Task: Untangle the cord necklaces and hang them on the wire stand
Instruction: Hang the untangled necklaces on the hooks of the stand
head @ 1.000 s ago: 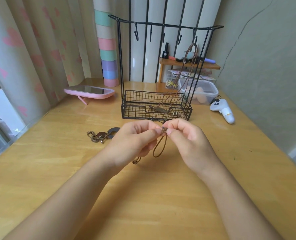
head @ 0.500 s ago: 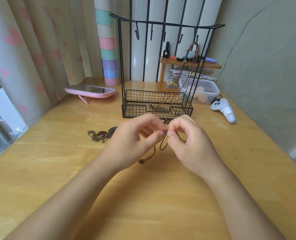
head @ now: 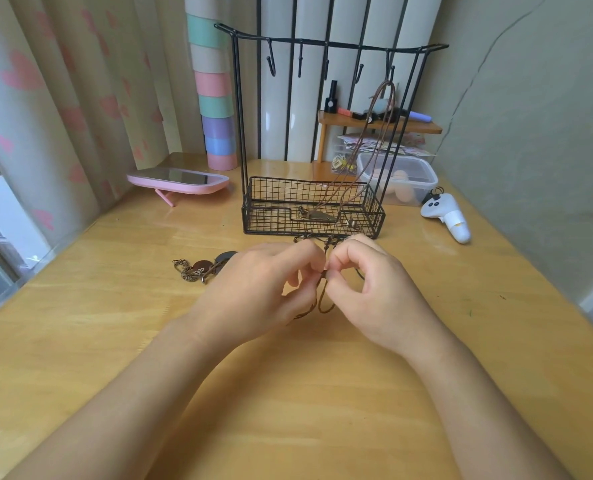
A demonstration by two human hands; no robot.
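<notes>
I see a pink-framed tabletop mirror (head: 178,180) lying face up on the light wooden table (head: 80,306), a stack of pastel rings (head: 214,95) behind it, a clear lidded plastic box (head: 397,180) and a white handheld controller (head: 447,218) far right

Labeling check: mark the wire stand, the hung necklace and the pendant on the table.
wire stand (head: 326,43), head view, top bar.
hung necklace (head: 387,85), head view, cord loop at hook.
pendant (head: 201,265), head view, brown disc.

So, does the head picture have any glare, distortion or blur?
Head view: daylight glare on the wooden table behind the wire stand; wide-angle bending at the edges curves the stand's posts; the left hand, right hand and cord look sharp.
</notes>
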